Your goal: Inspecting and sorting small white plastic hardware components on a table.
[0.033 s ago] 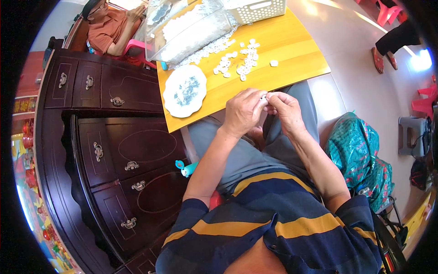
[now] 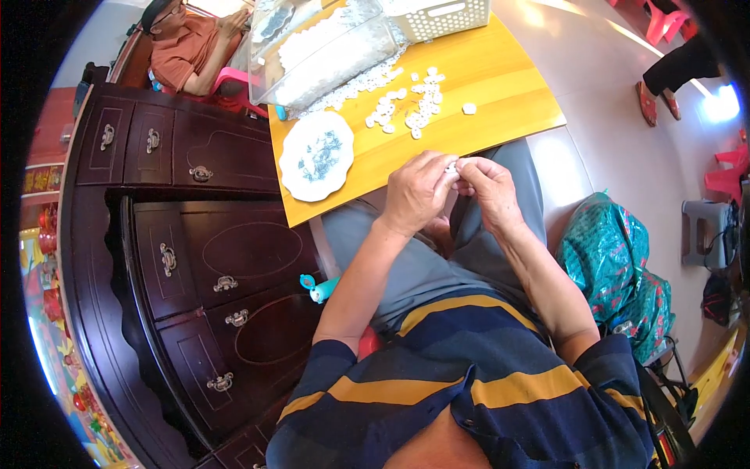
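Observation:
Just past the table's near edge, above my lap, both hands meet at the fingertips. My left hand pinches a small white piece between thumb and fingers. Closed up against that piece is my right hand, thumb and forefinger pressed together; anything in them is too small to make out. Several similar small white pieces lie loose on the yellow wooden table. To the left, a white scalloped plate holds many small dark bits.
A clear plastic bin heaped with white pieces and a white perforated basket stand at the far side. Dark wooden drawers flank me on the left, a green bag on the right. Another person sits at far left.

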`<state>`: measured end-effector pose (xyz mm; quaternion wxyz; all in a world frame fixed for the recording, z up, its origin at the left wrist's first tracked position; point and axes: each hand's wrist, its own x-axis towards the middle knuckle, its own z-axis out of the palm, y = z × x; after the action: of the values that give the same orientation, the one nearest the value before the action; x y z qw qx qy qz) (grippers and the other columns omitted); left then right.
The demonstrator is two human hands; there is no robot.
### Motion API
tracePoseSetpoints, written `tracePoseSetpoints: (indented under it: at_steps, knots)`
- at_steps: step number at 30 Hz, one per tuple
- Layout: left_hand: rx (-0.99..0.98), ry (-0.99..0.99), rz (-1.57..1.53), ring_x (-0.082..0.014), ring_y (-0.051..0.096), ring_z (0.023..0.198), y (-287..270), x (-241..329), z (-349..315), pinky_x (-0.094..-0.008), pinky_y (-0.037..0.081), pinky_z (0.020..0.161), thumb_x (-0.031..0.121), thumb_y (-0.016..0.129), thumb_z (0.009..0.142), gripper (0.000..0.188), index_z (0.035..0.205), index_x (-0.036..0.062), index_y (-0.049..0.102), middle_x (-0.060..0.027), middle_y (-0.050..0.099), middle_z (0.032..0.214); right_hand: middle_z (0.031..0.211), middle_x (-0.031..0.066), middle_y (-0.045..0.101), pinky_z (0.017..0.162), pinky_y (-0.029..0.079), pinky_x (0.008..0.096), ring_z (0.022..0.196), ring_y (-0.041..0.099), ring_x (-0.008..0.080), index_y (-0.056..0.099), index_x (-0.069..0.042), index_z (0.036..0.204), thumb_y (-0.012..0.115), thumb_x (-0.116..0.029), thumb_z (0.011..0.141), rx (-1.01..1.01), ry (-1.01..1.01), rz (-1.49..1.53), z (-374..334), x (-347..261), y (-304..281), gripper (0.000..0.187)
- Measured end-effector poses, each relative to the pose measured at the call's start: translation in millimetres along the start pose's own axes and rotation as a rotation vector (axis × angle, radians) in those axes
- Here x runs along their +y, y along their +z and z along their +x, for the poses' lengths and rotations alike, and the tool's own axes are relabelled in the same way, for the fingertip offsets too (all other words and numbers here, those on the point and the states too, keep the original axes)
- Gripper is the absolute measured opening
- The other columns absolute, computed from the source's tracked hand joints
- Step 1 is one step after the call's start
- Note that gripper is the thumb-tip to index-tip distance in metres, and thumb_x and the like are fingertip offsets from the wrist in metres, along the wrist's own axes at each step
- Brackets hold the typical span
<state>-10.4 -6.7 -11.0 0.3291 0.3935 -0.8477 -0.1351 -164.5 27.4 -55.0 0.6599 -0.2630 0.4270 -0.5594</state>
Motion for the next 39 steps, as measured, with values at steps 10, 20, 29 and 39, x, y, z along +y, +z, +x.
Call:
tracePoseSetpoints:
  at_steps: [10,20,29,39]
  knots:
    - [0.011,-0.058,-0.111,-0.0291,0.070,0.081,0.6,-1.0,4.8,-0.0347,0.056,0.072,0.005,0.076,0.082,0.021,0.102,0.0033,0.071,-0.0123,0.071,0.095,0.082,0.0000,0.068,0.068,0.046,0.0225,0.073,0.059,0.0069,0.072,-0.004,0.094,0.065,-0.020,0.099,0.007,-0.065,-0.023,2.1,-2.3,0.7,0.018]
    - [-0.015,-0.161,-0.107,-0.0327,0.069,0.090,-13.6,-7.6,7.5,-0.0409,0.056,0.076,0.016,0.074,0.083,0.029,0.110,0.0052,0.069,-0.0137,0.069,0.102,0.087,-0.0019,0.069,0.069,0.046,0.0210,0.073,0.058,0.0057,0.071,-0.005,0.094,0.065,-0.019,0.099,0.018,-0.106,-0.126,4.5,-13.2,-2.6,0.016]
    - [0.012,-0.241,0.283,-0.0365,0.067,0.087,-22.0,-66.4,12.5,-0.0477,0.054,0.074,0.015,0.066,0.091,0.035,0.125,0.0083,0.066,-0.0153,0.062,0.095,0.081,0.0200,0.071,0.074,0.055,0.0433,0.079,0.071,0.0363,0.073,-0.002,0.092,0.064,-0.033,0.090,0.195,-0.350,-1.168,38.0,-70.2,-13.0,0.032]
    - [-0.058,-0.251,0.375,-0.0374,0.068,0.081,-11.2,-81.7,21.7,-0.0484,0.055,0.070,0.018,0.058,0.095,0.034,0.128,0.0132,0.066,-0.0177,0.063,0.094,0.084,0.0190,0.073,0.078,0.056,0.0464,0.081,0.071,0.0374,0.076,-0.007,0.088,0.068,-0.036,0.085,0.235,-0.332,-1.442,83.5,-88.7,-23.9,0.030]
